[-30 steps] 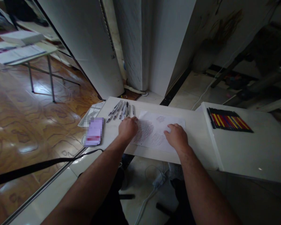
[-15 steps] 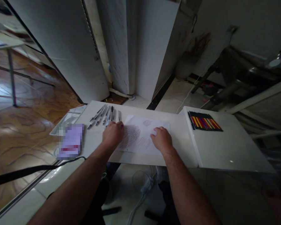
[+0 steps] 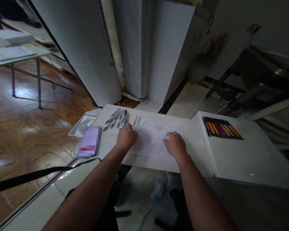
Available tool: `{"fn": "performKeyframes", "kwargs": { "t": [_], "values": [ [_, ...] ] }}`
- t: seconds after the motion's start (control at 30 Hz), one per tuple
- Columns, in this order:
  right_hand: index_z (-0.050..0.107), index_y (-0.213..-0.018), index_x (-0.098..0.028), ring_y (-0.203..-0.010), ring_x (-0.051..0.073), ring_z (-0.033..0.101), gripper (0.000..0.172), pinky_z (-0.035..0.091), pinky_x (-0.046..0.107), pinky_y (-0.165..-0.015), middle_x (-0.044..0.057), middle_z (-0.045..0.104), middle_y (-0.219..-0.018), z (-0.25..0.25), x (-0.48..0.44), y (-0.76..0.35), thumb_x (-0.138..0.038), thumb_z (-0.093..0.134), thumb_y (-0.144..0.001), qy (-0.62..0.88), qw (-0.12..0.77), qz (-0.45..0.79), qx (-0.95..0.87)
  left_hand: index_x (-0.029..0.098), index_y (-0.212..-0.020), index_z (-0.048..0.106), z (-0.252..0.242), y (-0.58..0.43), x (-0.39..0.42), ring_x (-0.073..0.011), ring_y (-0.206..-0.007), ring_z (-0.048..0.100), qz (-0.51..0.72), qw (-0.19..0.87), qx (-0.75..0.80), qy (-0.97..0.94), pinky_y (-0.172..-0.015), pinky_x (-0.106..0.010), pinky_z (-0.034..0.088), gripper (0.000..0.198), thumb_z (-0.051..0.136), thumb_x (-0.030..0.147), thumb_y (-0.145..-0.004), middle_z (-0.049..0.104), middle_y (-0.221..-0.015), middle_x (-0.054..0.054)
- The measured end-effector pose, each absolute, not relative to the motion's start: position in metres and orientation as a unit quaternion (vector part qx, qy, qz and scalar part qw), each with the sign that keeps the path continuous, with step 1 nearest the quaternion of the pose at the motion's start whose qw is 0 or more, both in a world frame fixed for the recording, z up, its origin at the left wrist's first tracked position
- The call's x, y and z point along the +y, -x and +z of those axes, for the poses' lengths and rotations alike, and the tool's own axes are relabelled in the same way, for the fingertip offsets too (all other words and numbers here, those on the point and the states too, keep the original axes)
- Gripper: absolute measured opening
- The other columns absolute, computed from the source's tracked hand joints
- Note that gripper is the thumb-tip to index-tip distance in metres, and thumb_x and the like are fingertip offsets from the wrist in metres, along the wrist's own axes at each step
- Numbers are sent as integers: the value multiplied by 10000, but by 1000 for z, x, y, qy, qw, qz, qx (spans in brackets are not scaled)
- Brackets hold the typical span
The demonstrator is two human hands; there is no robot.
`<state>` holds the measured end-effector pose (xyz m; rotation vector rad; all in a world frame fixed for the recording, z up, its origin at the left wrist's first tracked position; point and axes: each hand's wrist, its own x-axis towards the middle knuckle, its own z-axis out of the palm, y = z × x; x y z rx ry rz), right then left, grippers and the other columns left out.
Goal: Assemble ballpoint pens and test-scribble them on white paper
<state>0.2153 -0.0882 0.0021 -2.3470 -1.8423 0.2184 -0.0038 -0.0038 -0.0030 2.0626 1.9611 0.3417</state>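
A white sheet of paper (image 3: 168,150) lies on the narrow white table, with reddish-brown pen strokes in a few patches. At its left edge rests my left hand (image 3: 127,137), its fingers curled; whatever they may hold is hidden. One pen (image 3: 135,120) lies just beyond those fingers. Several clear-barrelled pens (image 3: 114,118) are spread to the left, a black one (image 3: 125,116) among them. My right hand (image 3: 176,143) lies on the right part of the sheet, fingers bent and thumb apart, with nothing visible in it.
A row of coloured pens (image 3: 223,129) in a dark pack sits on the right-hand white surface (image 3: 245,160). At the left stand a purple pouch-like item (image 3: 90,141), partly blurred, and a white tray (image 3: 74,130). A black strap (image 3: 38,175) crosses the lower left. Cables (image 3: 156,192) lie below.
The whole view has shifted, so the table and things on it appear farther right. Both hands stay at about the same places on the paper.
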Motion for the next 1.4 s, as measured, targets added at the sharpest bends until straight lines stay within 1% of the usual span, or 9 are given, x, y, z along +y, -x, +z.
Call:
{"fn": "performKeyframes", "kwargs": {
  "t": [0.1,0.2,0.37,0.47,0.73,0.87,1.1,1.3,1.4],
  "values": [
    [684,-1099,-184,-1037,240,583,314,440,317,-893,128,652,-1098,2,-88,-216,-335,588,-841,782,83,77,-613,113,-1027,638,0,2,-3,-266,-958,660,175,188,673,-694,-853,-346,493,300,492,218,-787,707,-984,-155],
    [690,-1091,-169,-1014,241,604,309,452,321,-887,128,666,-1091,3,-86,-214,-303,587,-832,782,123,77,-606,152,-991,631,2,-5,-9,-206,-846,674,249,265,646,-671,-788,-306,512,256,522,261,-786,715,-922,-89],
    [703,-1032,-186,-791,170,652,269,495,283,-792,70,716,-1009,11,-77,-205,-313,587,-825,766,301,137,-551,177,-948,562,2,-26,-32,-122,-550,624,309,448,540,-642,-488,-220,486,207,530,285,-774,663,-767,-11],
    [712,-979,-200,-756,163,662,252,514,277,-728,43,740,-943,19,-73,-198,-350,613,-803,718,399,204,-532,183,-927,552,2,-35,-45,-112,-519,615,327,500,491,-634,-434,-201,477,192,541,271,-757,639,-734,9],
    [720,-939,-166,-771,185,676,300,529,301,-714,69,747,-867,23,-75,-185,-393,679,-747,637,498,316,-496,181,-843,572,5,-38,-59,-111,-516,616,326,481,472,-663,-482,-201,477,123,544,210,-726,617,-643,27],
    [714,-905,-155,-695,168,651,335,516,278,-642,59,730,-801,26,-80,-181,-439,688,-730,610,534,341,-476,180,-860,585,7,-35,-66,-110,-529,604,323,460,470,-681,-506,-213,467,132,540,216,-741,625,-667,22],
    [678,-806,-161,-533,119,548,354,432,231,-512,-15,618,-588,35,-80,-180,-493,722,-692,599,607,330,-404,176,-874,630,7,-30,-70,-115,-640,571,329,349,453,-751,-622,-235,450,152,567,199,-738,647,-746,2],
    [665,-779,-159,-519,111,519,343,407,233,-510,-15,602,-582,34,-75,-179,-490,713,-703,592,602,342,-414,171,-907,643,3,-27,-67,-119,-650,560,342,347,432,-759,-616,-236,431,179,579,185,-740,637,-750,-3],
    [673,-769,-156,-554,117,533,310,398,235,-520,3,629,-633,32,-75,-178,-458,710,-708,586,561,374,-450,167,-909,655,3,-25,-66,-112,-624,544,357,373,427,-742,-616,-241,425,176,607,200,-743,637,-738,-1]
  ]
}}
